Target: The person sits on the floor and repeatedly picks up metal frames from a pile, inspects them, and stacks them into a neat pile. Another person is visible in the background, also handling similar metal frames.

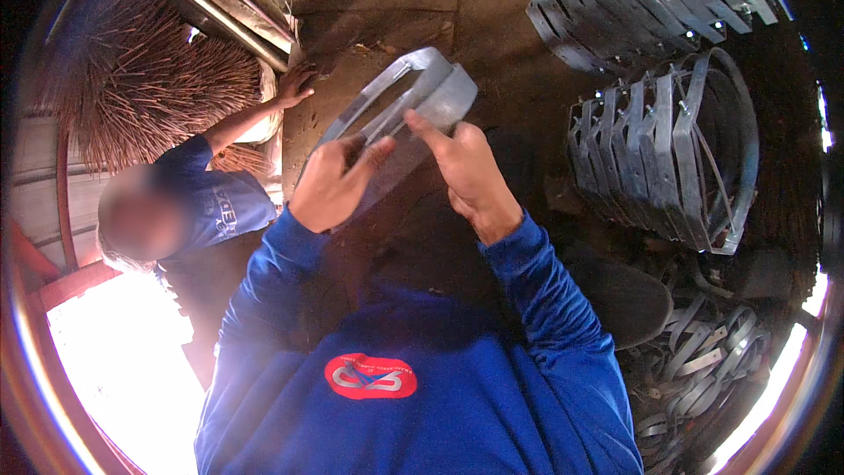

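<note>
Since the curved grey metal band looks like stiff, thin sheet steel, I'd guess it's light but springy with sharpish edges, so the flat faces seem the safest place to hold. It sits up at chest height: left hand curled around its lower run, right hand pinching the near end. Racks of similar bands stand right of it, a co-worker's hand on the floor to its left.
</note>
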### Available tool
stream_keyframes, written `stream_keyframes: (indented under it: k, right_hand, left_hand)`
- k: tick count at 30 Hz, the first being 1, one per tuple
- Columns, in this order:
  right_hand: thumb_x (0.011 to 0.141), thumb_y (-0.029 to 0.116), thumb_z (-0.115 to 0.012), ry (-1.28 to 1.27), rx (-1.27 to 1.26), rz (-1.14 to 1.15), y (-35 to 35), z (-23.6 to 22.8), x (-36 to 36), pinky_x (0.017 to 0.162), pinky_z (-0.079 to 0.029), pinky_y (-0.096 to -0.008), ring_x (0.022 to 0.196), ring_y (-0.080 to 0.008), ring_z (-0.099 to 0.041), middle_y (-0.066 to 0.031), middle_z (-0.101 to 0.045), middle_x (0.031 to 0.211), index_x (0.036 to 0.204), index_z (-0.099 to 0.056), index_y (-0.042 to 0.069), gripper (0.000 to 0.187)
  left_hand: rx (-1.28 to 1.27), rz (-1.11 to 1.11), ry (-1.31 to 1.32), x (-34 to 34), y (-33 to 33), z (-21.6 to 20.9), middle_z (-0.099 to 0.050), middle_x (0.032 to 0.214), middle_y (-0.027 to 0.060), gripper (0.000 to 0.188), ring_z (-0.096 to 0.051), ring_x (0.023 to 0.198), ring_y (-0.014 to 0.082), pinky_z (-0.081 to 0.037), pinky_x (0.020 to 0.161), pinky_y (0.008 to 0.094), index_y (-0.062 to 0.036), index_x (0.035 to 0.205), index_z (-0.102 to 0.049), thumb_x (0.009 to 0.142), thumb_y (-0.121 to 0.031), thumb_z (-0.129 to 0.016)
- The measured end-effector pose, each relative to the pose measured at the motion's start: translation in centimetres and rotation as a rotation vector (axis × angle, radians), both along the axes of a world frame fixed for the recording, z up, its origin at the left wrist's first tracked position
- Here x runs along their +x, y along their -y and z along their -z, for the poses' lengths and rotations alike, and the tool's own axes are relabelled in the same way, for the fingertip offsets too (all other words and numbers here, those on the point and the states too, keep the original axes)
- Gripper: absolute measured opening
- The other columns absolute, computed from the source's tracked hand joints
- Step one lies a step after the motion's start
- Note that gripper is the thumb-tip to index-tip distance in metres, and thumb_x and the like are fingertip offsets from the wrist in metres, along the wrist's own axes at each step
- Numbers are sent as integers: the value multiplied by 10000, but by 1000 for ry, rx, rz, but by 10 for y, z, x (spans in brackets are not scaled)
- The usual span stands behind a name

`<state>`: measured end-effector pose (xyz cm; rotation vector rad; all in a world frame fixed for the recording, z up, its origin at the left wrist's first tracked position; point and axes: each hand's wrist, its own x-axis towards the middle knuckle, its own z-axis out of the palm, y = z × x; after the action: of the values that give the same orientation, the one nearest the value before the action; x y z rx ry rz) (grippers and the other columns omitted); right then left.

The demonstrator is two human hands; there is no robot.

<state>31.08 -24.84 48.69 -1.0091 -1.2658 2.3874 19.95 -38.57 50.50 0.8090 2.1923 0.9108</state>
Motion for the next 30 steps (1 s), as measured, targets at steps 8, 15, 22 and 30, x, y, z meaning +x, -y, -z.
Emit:
stream_keyframes:
  k: [8, 15, 22, 30]
  right_hand:
    - [840, 327, -675, 33, 28, -287, -27, -14, -59, 801, -444, -316, 951, -165, -585, -53, -638, 1038, 1104, -614, 34, 399]
    - [682, 431, -782, 191, 107, -279, -96, -5, -88, 752, -484, -329, 825, -198, -640, -96, -678, 961, 1035, -640, -19, 589]
    - [717, 443, -729, 537, 728, -320, -285, 124, -105, 579, -439, -322, 635, -164, -579, -47, -630, 734, 829, -677, 48, 414]
    - [836, 515, -586, 683, 1405, -263, -347, 252, -71, 715, -469, -446, 815, -388, -635, -247, -645, 815, 908, -660, 4, 521]
  left_hand:
    - [113, -220, 130, -43, 7, 8, -596, 720, 3, 496, -511, 669, 77, -428, 613, 263, 27, 914, -663, 896, -459, -567]
    - [218, -359, -238, -84, 4, -16, -556, 624, -8, 423, -439, 570, 71, -373, 517, 257, 51, 818, -661, 884, -364, -620]
    - [364, -480, -247, -120, 19, 5, -519, 620, -27, 415, -414, 601, 66, -326, 536, 238, 26, 796, -668, 885, -375, -616]
    - [297, -755, -366, -147, 46, 1, -579, 719, 17, 430, -463, 659, 90, -374, 608, 231, 43, 880, -679, 889, -382, -615]
